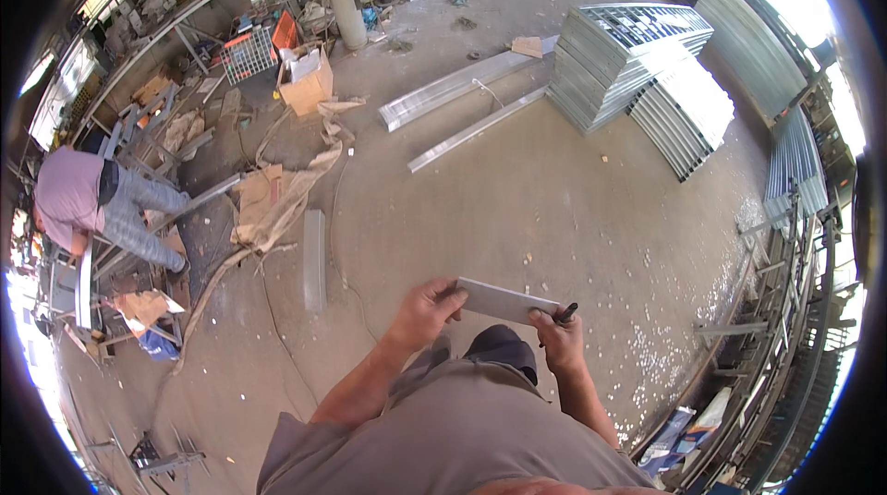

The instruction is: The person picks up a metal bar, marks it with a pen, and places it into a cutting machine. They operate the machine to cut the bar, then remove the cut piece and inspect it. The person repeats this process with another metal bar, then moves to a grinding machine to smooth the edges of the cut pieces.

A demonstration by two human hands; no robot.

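A thin flat grey plate [506,299], longer than it is wide, spans the gap between my two hands in front of my body. My left hand [430,312] pinches its left end, thumb and fingers closed on the edge. At the other end my right hand [560,338] grips the plate, with the thumb on its face. A black marker-like pen [567,313] also sticks out from my right hand, beside the plate's corner. The fingers under the plate are partly hidden.
At the left a co-worker [83,195] bends over a bench. Stacked metal frames [628,56] stand at the back right, with long metal profiles [462,93] beside them. A cardboard box [305,81], crumpled wrapping [291,204] and a metal channel [314,259] lie on the floor.
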